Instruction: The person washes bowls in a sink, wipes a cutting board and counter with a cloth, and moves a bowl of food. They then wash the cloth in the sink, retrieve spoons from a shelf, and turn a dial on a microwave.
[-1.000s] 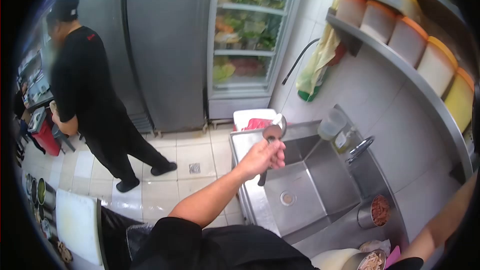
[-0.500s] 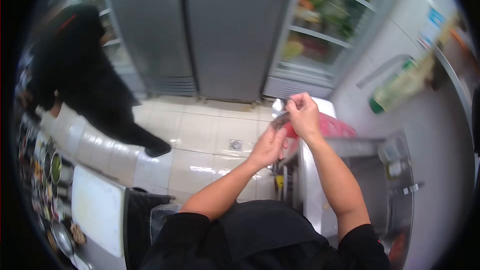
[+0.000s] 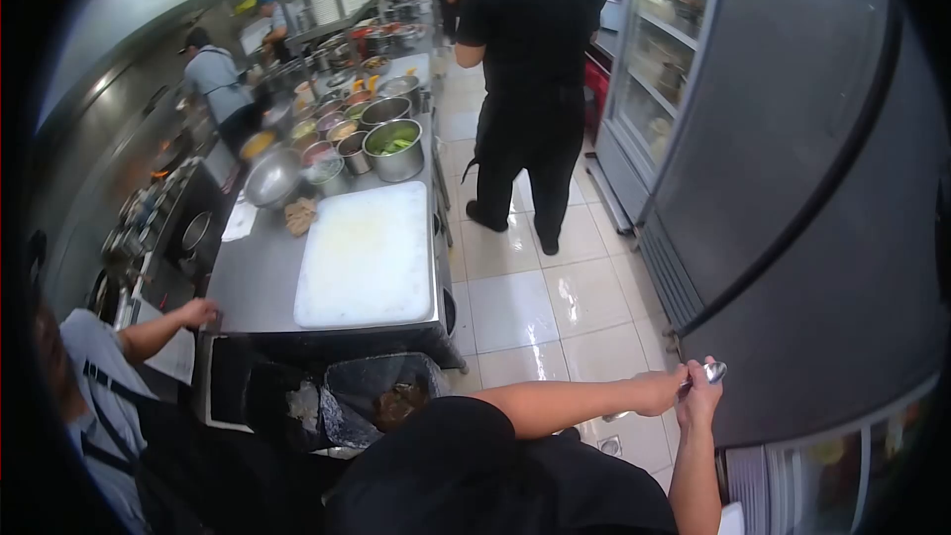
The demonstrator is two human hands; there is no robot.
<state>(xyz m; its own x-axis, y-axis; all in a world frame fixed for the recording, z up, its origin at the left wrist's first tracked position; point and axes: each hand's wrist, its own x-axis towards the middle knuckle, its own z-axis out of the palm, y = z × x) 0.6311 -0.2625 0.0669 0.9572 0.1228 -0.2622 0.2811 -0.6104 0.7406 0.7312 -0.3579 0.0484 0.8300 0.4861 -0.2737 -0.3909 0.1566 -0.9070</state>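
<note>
A shiny metal spoon (image 3: 715,373) shows its bowl at the lower right, in front of a grey cabinet door. My right hand (image 3: 701,401) is closed around the spoon just below the bowl. Pressed up against it, my left hand (image 3: 658,392) is closed too, with a dark bit of the handle visible between the two hands. The fingers cover most of the handle.
A white cutting board (image 3: 367,256) lies on a steel counter (image 3: 253,282) near several pots (image 3: 394,151). Below are lined bins (image 3: 381,401). A person in black (image 3: 535,50) stands in the aisle; a person in grey (image 3: 109,376) is close at left. A glass-door fridge (image 3: 666,69) stands right.
My view has swung left from the sink and fridges to the counter and aisle. Both hands stay together at the spoon. The red thing seen by my hands earlier is out of sight.
</note>
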